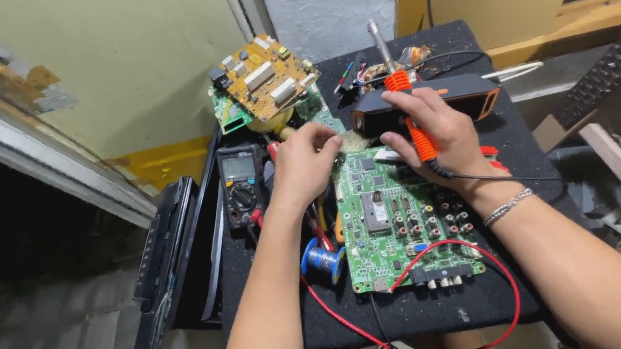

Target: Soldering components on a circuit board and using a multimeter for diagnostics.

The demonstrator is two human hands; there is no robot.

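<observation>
My right hand [434, 129] grips an orange-handled soldering iron [397, 83] with its metal tip pointing up and away, above the top edge of a green circuit board [398, 223] lying flat on a small black table [442, 306]. My left hand [304, 159] hovers at the board's upper left corner with its fingers bent; whether it pinches something small I cannot tell. A black multimeter [241, 184] lies just left of that hand. A blue spool of wire [323, 260] sits by the board's left edge.
A brown circuit board [265, 79] leans at the back left of the table. A black and orange box [469, 91] lies behind my right hand. A red lead [494, 274] loops over the table's front. A black flat device [175, 250] stands at the left.
</observation>
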